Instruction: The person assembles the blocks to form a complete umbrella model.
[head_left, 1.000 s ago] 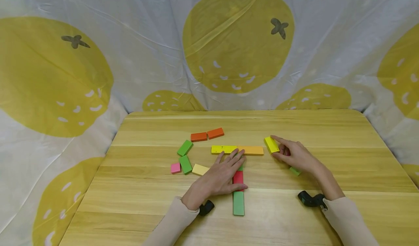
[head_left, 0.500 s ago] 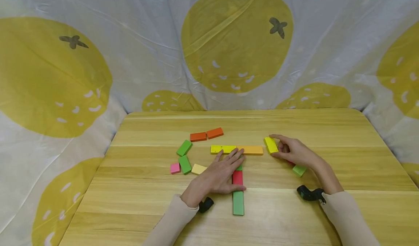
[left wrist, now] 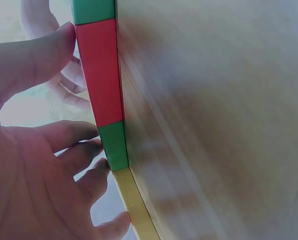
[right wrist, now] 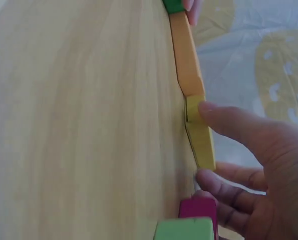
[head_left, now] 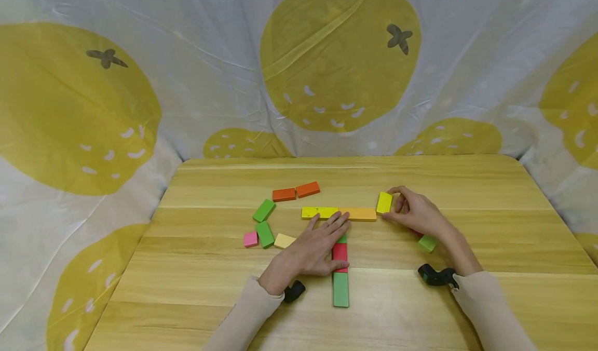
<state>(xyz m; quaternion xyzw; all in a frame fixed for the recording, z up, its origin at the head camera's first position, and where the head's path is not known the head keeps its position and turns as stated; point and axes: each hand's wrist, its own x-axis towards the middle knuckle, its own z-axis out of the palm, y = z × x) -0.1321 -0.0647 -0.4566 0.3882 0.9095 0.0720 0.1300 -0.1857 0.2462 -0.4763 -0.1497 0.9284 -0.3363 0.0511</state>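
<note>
My right hand [head_left: 420, 212] pinches a short yellow block [head_left: 384, 203] between thumb and fingers, flat on the table. In the right wrist view that block [right wrist: 201, 140] meets the end of an orange block [right wrist: 185, 52], at an angle to it. My left hand [head_left: 310, 250] lies spread with straight fingers over a T of blocks. Its fingertips touch the long yellow block [head_left: 320, 212] and the orange block [head_left: 363, 214] of the crossbar. Its thumb lies on a red block [head_left: 339, 253] in the stem, above a green block [head_left: 340, 289]. Part of the stem is hidden.
Left of the T, orange-red blocks [head_left: 284, 194], green blocks [head_left: 264, 234] and a cream block [head_left: 284, 241] form a curve, with a pink block [head_left: 250, 239] beside it. Under my right wrist lie a light green block [head_left: 427, 243] and a magenta block [right wrist: 199, 206].
My right hand has shifted slightly left and turned the yellow block, so it leans the other way and its near end is at the orange block. My left hand stays put.
</note>
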